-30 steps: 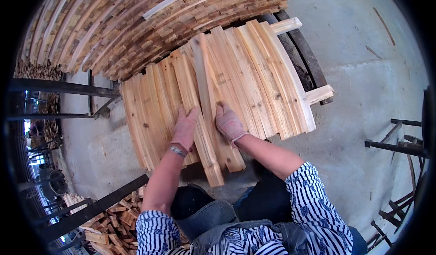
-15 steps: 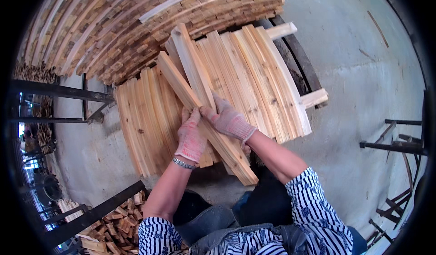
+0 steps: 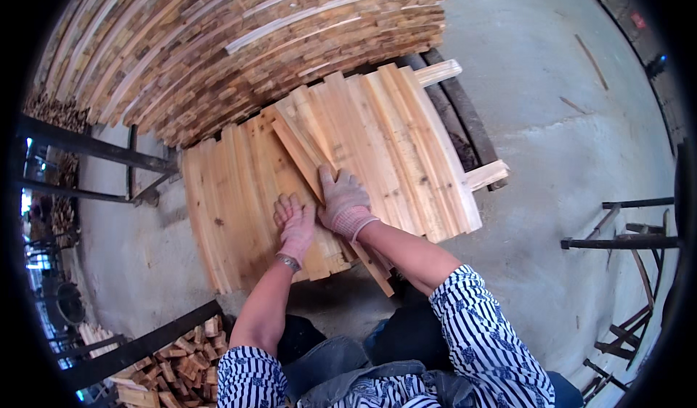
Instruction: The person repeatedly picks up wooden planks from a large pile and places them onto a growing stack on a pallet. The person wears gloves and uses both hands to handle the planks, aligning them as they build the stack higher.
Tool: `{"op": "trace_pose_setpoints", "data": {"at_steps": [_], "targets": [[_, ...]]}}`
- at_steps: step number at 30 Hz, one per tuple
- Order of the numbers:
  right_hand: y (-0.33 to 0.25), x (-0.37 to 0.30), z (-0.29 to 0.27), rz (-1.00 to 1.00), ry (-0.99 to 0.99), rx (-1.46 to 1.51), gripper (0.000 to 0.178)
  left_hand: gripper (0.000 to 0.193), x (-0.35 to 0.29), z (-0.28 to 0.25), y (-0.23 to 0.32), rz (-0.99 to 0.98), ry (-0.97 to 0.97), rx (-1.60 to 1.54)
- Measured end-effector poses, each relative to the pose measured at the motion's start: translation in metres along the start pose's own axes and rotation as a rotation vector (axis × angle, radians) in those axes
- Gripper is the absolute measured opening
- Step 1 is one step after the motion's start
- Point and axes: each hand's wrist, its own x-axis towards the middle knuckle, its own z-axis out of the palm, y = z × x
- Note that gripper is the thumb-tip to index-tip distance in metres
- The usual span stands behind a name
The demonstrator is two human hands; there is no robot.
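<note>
A layer of pale wooden slats (image 3: 239, 190) lies side by side in front of me. One loose slat (image 3: 299, 154) rests slantwise on top, its near end (image 3: 377, 274) sticking out past the layer's front edge. My right hand (image 3: 347, 203), in a pinkish knit glove, is closed over the middle of this slat. Just left of it, my left hand (image 3: 295, 226), gloved alike, lies on the layer with its fingers stretched out and holds nothing. The palms of both hands are hidden.
Behind the layer rises a tall stack of slats (image 3: 290, 38). Two bearer sticks (image 3: 488, 175) jut out at the right. Dark metal frames stand at left (image 3: 94, 143) and right (image 3: 617, 244). Short wood offcuts (image 3: 181, 361) are heaped at lower left.
Two raised, crossing slats have come down; one now lies slantwise under my right hand, while the other no longer stands out from the layer. My left hand has let go and flattened onto the layer.
</note>
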Motion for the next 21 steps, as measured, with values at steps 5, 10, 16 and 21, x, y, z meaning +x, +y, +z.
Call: {"op": "trace_pose_setpoints", "data": {"at_steps": [5,10,16,21], "targets": [[0.080,-0.006,-0.068,-0.046,-0.054,0.659,0.096,0.105,-0.012,-0.006,0.027,0.008,-0.025,0.226],[0.188,0.002,-0.126,-0.054,0.016,0.995,0.094,0.114,-0.013,-0.002,0.027,-0.019,-0.051,0.255],[0.275,0.047,-0.142,0.066,0.028,1.074,0.065,0.115,-0.020,-0.007,0.028,0.033,-0.068,0.301],[0.293,0.052,-0.117,-0.004,-0.021,1.115,0.060,0.115,-0.024,-0.029,0.051,0.005,-0.135,0.293]]}}
